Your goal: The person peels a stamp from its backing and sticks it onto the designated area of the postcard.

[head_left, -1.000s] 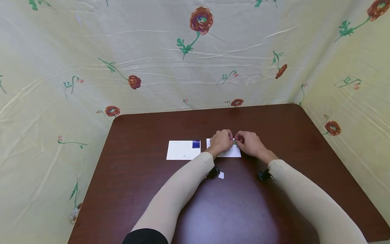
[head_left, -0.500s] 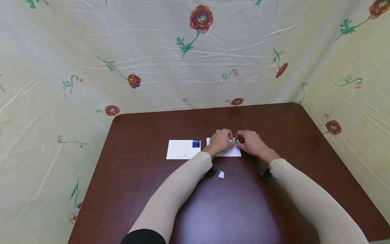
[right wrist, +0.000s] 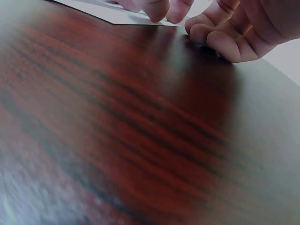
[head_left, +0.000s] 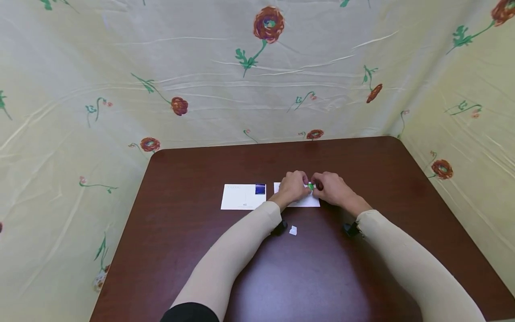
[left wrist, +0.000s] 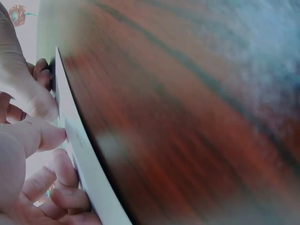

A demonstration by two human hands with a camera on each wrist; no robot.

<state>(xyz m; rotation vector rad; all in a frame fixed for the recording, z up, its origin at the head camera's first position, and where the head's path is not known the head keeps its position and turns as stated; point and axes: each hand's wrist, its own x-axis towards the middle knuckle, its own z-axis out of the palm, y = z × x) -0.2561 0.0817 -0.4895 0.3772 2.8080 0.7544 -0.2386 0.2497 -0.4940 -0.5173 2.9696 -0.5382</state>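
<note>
A small green stamp (head_left: 310,186) lies at the upper right corner of a white envelope (head_left: 306,202), framed by both hands. My left hand (head_left: 292,187) holds its left side between thumb and fingers. On the opposite side, my right hand (head_left: 331,188) holds it with curled fingertips. In the left wrist view, the left thumb (left wrist: 44,136) touches the envelope (left wrist: 84,154), seen nearly edge-on, and the right hand (left wrist: 23,86) is just beyond. The right wrist view shows the right hand's curled fingers (right wrist: 225,37) low over the table beside the envelope (right wrist: 93,8); the stamp is hidden there.
A second white envelope (head_left: 237,197) with a dark blue stamp (head_left: 260,189) lies left of the hands. Nearer the person is a small white paper scrap (head_left: 293,230). The dark brown table (head_left: 193,255) meets flower-printed cloth (head_left: 209,107) at its back and sides.
Compared with one second ago, more of the green stamp shows between the fingertips. Both hands stay almost in place, and the envelopes keep their places on the table.
</note>
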